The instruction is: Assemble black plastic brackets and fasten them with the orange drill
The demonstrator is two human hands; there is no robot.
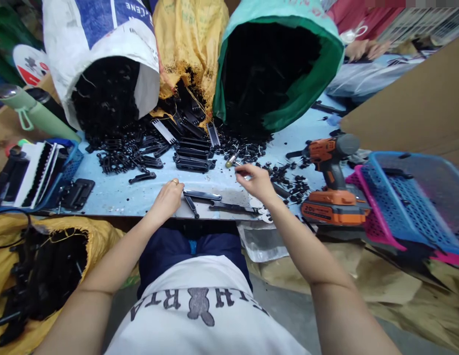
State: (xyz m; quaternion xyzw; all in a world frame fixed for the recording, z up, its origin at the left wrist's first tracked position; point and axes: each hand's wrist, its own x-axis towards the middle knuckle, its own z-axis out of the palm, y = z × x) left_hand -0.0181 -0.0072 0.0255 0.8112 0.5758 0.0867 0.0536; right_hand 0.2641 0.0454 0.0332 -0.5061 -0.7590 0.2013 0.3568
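Observation:
My left hand is closed on the left end of a black hinged plastic bar, which lies at the table's front edge. A short black arm slants down from that bar. My right hand hovers over the table with thumb and fingers pinched together. Whatever is between those fingertips is too small to name. Just beyond them lies a small brass-coloured metal piece, beside a heap of black-headed screws. Right of the bar, a long black tool-like piece rests near a silver metal plate.
Three sacks, white, yellow and green, open toward me with black parts spilling out. Stacked black bars sit mid-table. An orange cordless drill and a blue basket are on the right. Another person's hands show far right.

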